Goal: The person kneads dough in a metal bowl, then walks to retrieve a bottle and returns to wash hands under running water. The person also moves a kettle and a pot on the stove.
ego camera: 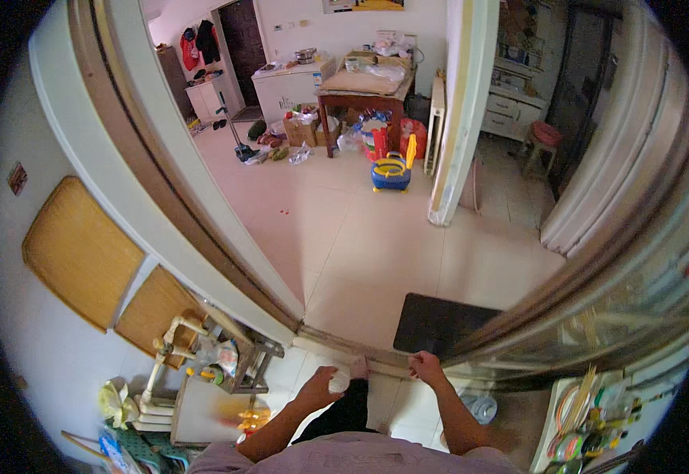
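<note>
My left hand (319, 388) is curled around a small white round object (338, 382), whose exact kind I cannot make out. My right hand (426, 368) is raised to the right, fingers curled, with nothing visible in it. It appears beside the lower edge of a glass sliding door (581, 332), though I cannot tell whether they touch. Below the hands, my foot (359, 367) and black trouser leg (344, 415) are near the door track (374, 355). A dark floor mat (439, 323) lies just beyond the threshold.
Left of me stand a wooden stool (249, 367), pale pipes (169, 340) and a white-topped surface (202, 409). To the right, a shelf (549, 420) bears bottles and chopsticks. Ahead are a blue-and-yellow bucket (391, 173), a table (362, 83) and a chest freezer (288, 89).
</note>
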`<state>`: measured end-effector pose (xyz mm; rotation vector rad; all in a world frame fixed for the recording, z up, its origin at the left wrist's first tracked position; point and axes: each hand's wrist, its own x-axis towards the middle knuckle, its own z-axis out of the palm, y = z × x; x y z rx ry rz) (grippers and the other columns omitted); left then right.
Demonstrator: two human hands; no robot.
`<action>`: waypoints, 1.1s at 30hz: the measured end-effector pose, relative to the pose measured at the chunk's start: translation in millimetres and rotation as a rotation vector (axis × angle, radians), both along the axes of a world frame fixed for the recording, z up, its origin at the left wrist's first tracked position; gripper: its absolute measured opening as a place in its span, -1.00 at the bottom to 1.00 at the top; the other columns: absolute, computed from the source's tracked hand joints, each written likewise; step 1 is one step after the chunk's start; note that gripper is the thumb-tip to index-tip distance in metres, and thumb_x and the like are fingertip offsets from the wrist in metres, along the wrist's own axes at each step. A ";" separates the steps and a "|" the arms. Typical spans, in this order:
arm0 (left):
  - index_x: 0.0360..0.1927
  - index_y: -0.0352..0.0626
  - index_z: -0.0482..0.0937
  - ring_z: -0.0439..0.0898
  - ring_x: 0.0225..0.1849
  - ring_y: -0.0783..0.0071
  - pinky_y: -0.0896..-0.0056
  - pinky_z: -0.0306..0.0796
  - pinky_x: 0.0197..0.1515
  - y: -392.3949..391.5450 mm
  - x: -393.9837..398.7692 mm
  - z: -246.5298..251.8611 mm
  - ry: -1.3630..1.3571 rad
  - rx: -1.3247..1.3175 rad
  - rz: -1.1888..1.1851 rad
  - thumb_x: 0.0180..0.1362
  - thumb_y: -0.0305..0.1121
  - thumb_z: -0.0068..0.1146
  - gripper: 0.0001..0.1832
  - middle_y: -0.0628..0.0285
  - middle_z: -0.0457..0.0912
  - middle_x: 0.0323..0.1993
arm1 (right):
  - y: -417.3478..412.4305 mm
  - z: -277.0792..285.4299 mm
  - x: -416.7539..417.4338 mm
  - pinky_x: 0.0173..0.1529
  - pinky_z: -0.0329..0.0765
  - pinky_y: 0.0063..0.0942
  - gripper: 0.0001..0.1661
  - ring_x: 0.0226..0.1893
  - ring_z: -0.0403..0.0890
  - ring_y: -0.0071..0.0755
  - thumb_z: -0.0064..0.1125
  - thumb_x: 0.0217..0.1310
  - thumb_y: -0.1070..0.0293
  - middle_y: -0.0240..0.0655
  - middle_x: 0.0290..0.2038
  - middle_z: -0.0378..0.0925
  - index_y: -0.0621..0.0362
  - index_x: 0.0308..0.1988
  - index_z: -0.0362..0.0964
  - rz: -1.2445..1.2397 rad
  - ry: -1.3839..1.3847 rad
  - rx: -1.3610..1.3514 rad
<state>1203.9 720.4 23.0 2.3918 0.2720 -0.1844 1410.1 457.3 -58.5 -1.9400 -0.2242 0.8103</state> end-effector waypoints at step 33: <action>0.19 -0.21 0.27 0.46 0.11 0.17 0.20 0.34 0.17 511.4 729.2 86.0 -0.234 -0.104 0.423 -0.13 -0.28 0.38 -0.22 0.02 0.44 0.06 | 472.6 -92.4 736.8 -0.46 0.57 -0.41 -0.83 -0.53 0.62 -0.39 0.01 0.14 0.41 -0.28 -0.58 0.53 0.21 -0.42 0.51 0.063 0.141 -0.151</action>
